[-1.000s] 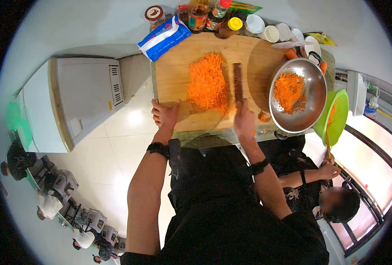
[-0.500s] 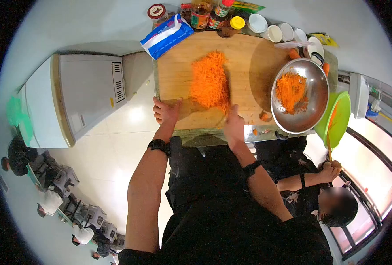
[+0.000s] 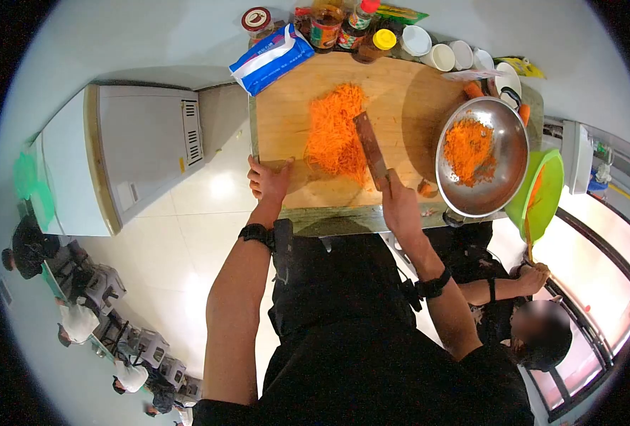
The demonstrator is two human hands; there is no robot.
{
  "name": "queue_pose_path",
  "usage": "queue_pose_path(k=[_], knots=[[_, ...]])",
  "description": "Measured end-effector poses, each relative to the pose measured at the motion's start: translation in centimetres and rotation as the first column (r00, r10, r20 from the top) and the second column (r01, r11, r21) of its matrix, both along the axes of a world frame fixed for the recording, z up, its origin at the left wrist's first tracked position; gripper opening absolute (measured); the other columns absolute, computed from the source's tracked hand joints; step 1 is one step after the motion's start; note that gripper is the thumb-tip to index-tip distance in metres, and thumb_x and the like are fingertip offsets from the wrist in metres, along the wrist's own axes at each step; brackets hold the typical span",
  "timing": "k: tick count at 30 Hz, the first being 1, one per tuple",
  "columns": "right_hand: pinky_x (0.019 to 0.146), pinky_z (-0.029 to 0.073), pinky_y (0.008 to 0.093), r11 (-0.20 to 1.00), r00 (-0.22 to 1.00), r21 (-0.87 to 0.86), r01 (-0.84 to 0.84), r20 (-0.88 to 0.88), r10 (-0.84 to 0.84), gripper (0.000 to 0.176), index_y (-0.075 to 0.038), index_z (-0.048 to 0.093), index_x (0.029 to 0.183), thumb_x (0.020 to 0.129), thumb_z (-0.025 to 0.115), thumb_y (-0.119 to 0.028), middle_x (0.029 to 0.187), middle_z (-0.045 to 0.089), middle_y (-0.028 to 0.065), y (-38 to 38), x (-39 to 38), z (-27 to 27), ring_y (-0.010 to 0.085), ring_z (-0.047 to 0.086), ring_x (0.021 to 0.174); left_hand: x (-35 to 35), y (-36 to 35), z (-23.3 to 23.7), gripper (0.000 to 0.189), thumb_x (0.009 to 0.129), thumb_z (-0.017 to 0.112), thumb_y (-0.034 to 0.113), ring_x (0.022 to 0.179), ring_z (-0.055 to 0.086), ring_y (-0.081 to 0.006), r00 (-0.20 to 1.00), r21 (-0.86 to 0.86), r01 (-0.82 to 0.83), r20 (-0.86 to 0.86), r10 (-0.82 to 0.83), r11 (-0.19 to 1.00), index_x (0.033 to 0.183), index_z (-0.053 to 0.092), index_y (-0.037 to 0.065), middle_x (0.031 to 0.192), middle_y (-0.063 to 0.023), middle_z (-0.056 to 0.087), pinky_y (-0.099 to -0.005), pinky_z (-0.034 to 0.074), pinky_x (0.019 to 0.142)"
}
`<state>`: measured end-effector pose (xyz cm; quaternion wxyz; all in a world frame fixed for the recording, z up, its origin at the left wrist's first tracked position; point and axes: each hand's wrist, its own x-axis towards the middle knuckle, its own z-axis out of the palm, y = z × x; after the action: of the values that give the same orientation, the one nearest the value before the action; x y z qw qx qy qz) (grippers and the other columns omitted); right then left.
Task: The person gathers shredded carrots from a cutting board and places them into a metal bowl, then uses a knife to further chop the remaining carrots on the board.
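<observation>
My right hand point(image 3: 402, 209) is closed round the handle of a cleaver point(image 3: 371, 149). Its broad blade lies tilted along the right side of a heap of shredded carrot point(image 3: 332, 135). The heap sits on a wooden cutting board point(image 3: 407, 106). At the board's front left corner, my left hand point(image 3: 269, 181) grips the edge, its fingers curled over the side and its thumb on top. To the right of the cleaver stands a steel wok point(image 3: 510, 160) with more chopped carrot point(image 3: 469, 150) inside.
Sauce bottles point(image 3: 325, 28), a blue tissue pack point(image 3: 272, 58) and white bowls point(image 3: 442, 57) line the back. A green basin point(image 3: 545, 199) is at the right, beside another person point(image 3: 503, 287) with a hand on a stick. A white appliance point(image 3: 144, 149) stands left.
The cleaver and my right hand have moved right, and the blade now lies tilted, its broad side visible. My left hand stays at the board's corner.
</observation>
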<state>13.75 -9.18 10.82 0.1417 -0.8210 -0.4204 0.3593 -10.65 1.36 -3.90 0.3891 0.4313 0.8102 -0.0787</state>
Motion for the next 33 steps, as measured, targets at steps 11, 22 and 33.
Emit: queue_pose_path(k=[11, 22, 33], knots=[[0.058, 0.044, 0.0594, 0.996, 0.996, -0.085, 0.000, 0.089, 0.007, 0.026, -0.002, 0.048, 0.113, 0.103, 0.044, -0.025, 0.070, 0.060, 0.0305, 1.2, -2.7, -6.8, 0.0506, 0.060, 0.068, 0.3, -0.3, -1.0, 0.123, 0.069, 0.077, 0.068, 0.133, 0.029, -0.0396, 0.997, 0.020, -0.025, -0.076, 0.027, 0.999, 0.155, 0.003, 0.021, 0.146, -0.0145, 0.024, -0.0572, 0.027, 0.106], [0.063, 0.050, 0.0598, 0.977, 0.979, -0.196, -0.088, 0.166, 0.122, 0.024, -0.008, 0.044, 0.120, 0.100, 0.043, -0.021, 0.076, 0.064, 0.0303, 1.6, -1.0, -8.2, 0.0503, 0.064, 0.075, 0.3, 0.1, -0.2, 0.120, 0.073, 0.078, 0.062, 0.131, 0.031, -0.0404, 0.995, 0.014, 0.012, -0.099, -0.010, 1.000, 0.155, 0.002, 0.020, 0.144, -0.0168, 0.024, -0.0566, 0.029, 0.105], [0.066, 0.049, 0.0599, 0.914, 0.939, -0.364, -0.181, 0.213, 0.271, 0.028, -0.008, 0.047, 0.120, 0.103, 0.044, -0.029, 0.071, 0.062, 0.0313, 0.2, 0.8, -5.2, 0.0498, 0.063, 0.074, 0.6, 0.3, 0.5, 0.120, 0.073, 0.079, 0.062, 0.132, 0.030, -0.0402, 0.998, -0.025, -0.045, -0.053, 0.044, 0.999, 0.155, 0.003, 0.020, 0.146, -0.0175, 0.022, -0.0563, 0.028, 0.105]])
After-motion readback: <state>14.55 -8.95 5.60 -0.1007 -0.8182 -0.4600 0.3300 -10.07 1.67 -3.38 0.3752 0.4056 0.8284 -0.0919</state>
